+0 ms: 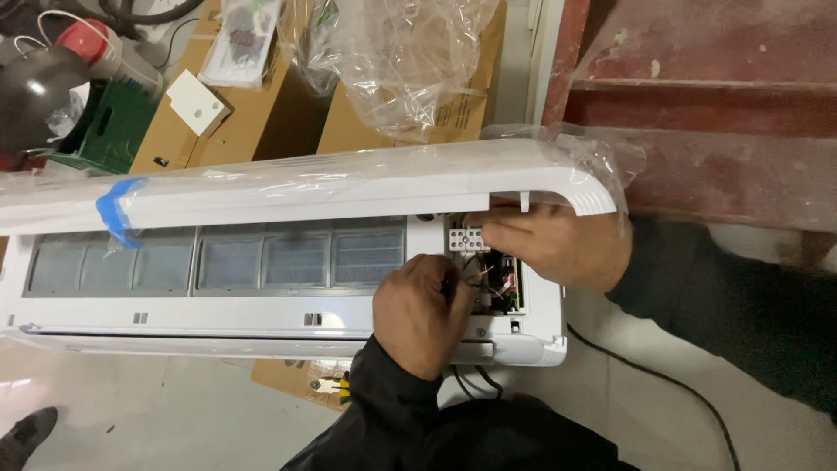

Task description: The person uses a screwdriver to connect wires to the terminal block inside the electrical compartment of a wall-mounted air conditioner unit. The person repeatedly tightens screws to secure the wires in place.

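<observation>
The air conditioner [288,262] lies with its front cover [305,187] raised; the terminal block [466,238] sits in its open wiring bay. The left hand [423,314] is closed around the wires [479,277] just below the block. The right hand [558,244] touches the block's right side, fingers curled; whether it grips anything cannot be told.

We see a long white indoor air-conditioner unit [288,296] lying across the middle of the frame, its front cover [288,187] raised and wrapped in clear film with blue tape [118,214] at the left. Grey mesh filters [218,262] show beneath. At its right end, an open compartment holds a white terminal block [465,238] and thin coloured wires [488,281].
</observation>
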